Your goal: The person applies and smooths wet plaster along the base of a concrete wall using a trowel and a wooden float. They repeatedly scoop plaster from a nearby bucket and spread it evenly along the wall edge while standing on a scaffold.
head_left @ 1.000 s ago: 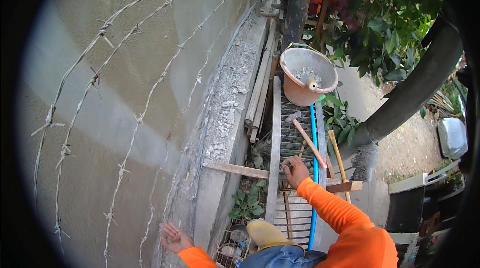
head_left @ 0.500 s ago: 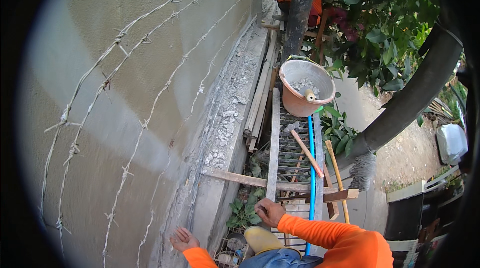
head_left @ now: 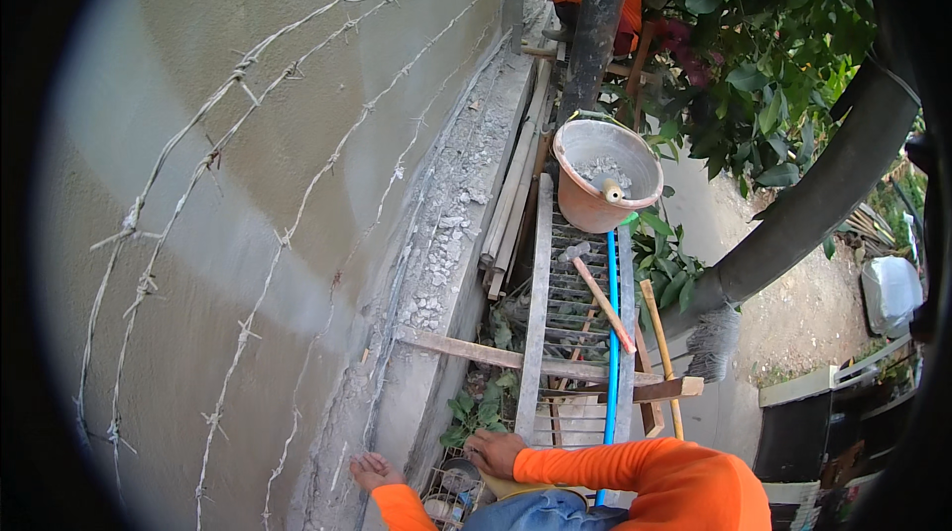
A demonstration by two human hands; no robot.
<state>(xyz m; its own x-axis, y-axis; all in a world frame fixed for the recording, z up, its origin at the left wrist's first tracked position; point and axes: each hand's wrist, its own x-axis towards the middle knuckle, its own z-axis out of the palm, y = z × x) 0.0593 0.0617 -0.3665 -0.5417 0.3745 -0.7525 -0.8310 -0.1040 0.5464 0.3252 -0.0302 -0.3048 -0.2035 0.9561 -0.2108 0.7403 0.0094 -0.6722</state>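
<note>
My left hand (head_left: 375,472) is low over the concrete ledge (head_left: 402,417) beside the wall, its fingers loosely bent but apart, holding nothing that I can see. To its right, my right hand (head_left: 496,453) has its fingers curled in, close above my boot and knee; whatever may be inside them is hidden. Ahead, a hammer (head_left: 607,305) with a wooden handle lies on the slatted metal walkway (head_left: 535,318). Beyond it stands an orange-pink bucket (head_left: 587,202) holding grey rubble and a tool with a pale round handle end (head_left: 614,191).
Strands of barbed wire (head_left: 279,236) run along the wall at left. Broken concrete (head_left: 436,273) covers the ledge. A wooden plank (head_left: 476,351) crosses the walkway; a blue pipe (head_left: 612,333) runs along it. Another person in orange (head_left: 629,10) crouches past a dark post (head_left: 598,20).
My right hand has moved down and left, nearer my left hand. My left hand has turned and shifted slightly right. The view has shifted slightly; the bucket and hammer stay put.
</note>
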